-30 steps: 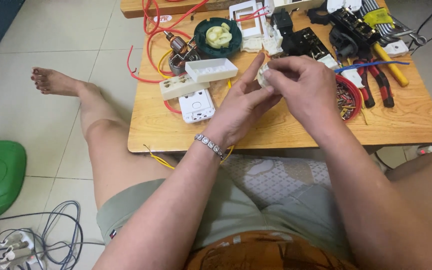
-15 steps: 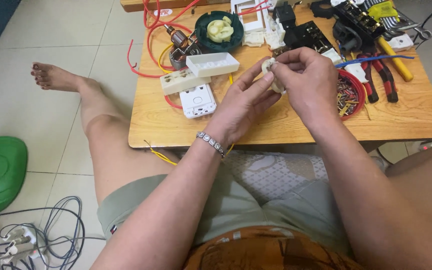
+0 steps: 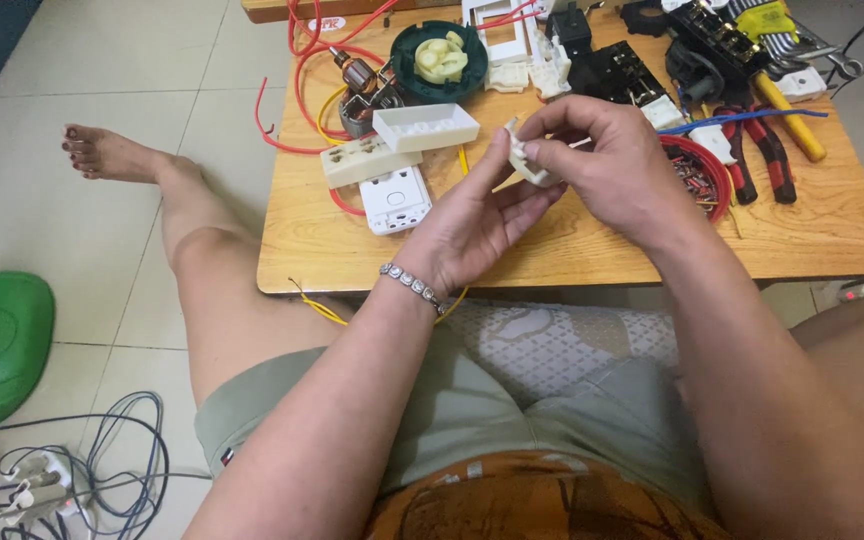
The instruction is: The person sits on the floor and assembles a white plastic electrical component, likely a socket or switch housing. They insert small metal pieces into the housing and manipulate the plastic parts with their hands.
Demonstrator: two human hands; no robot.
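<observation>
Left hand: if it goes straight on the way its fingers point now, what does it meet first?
The left hand points up-right, and its fingers already touch the small white plastic part, with the right hand directly behind. Depth is unclear.

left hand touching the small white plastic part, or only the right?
Touching. Head view: the left hand has its thumb and fingertips pressed against the small white plastic part, while the right hand pinches it from above.
</observation>
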